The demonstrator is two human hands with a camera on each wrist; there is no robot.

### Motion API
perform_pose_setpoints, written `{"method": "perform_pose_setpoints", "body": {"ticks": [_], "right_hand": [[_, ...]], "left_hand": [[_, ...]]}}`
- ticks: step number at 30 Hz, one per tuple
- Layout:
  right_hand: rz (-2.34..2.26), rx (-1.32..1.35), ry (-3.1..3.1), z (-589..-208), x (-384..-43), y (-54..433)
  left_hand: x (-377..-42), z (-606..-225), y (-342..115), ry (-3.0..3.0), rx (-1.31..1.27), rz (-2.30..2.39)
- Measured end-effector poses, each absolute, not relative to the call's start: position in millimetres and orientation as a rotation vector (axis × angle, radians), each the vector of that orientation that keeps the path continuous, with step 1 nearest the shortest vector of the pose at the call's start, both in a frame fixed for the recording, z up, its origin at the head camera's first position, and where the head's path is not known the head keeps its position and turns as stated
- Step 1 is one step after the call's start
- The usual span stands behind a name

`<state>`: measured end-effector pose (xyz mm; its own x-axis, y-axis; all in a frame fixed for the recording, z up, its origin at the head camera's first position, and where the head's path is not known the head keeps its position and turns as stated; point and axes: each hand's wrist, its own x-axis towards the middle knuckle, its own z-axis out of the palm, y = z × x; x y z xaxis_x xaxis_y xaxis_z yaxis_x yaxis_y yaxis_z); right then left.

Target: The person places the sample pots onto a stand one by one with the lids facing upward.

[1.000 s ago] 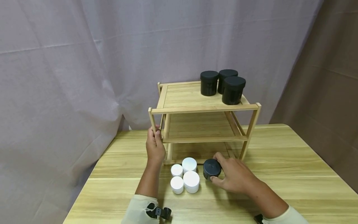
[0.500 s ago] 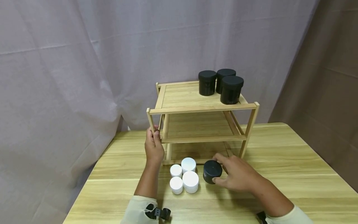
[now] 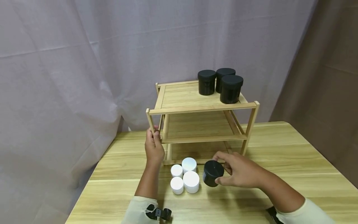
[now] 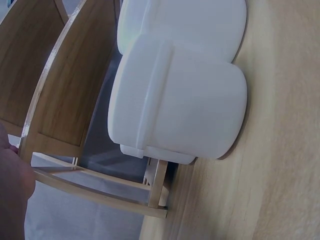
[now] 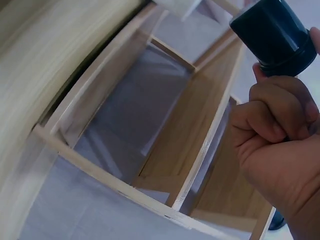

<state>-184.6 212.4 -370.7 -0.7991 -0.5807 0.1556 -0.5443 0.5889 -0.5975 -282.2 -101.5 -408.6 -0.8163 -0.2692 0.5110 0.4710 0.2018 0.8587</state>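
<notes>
My right hand (image 3: 237, 169) pinches a black lidded jar (image 3: 213, 173) between thumb and index finger at its lid. In the right wrist view the jar (image 5: 272, 37) juts out past the fingertips, the other fingers curled in toward the palm. At the left of a three-tier wooden shelf rack (image 3: 201, 109), my left hand (image 3: 154, 147) grips the front post, thumb on the near side. Left of the held jar stand two larger white jars (image 3: 191, 183) and two smaller white jars (image 3: 177, 185), grouped close together on the table before the rack.
Three black jars (image 3: 231, 90) stand at the right end of the rack's top shelf. The wooden table (image 3: 117, 174) extends to both sides of the rack. A grey curtain (image 3: 126, 56) hangs behind, a brown one (image 3: 324, 93) at right.
My right hand has raised the black jar off the table, toward the camera, with a slight tilt. The left hand keeps its grip on the post; the white jars stay put.
</notes>
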Motion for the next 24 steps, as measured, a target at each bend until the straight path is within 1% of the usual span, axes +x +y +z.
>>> {"method": "perform_pose_setpoints", "body": {"ticks": [5,14,24], "right_hand": [[-0.927,-0.986,2.717,-365,-187,214],[-0.875,-0.995,2.721,-340,-194,213],[-0.826,-1.046,2.747,-323,-196,209]], "left_hand": [[-283,-410,-100,-1.905,-0.183,-1.677],[-282,-408,-103,-1.901,-0.158,-1.665],[-285,-410,-100,-1.894,-0.170,-1.659]]}}
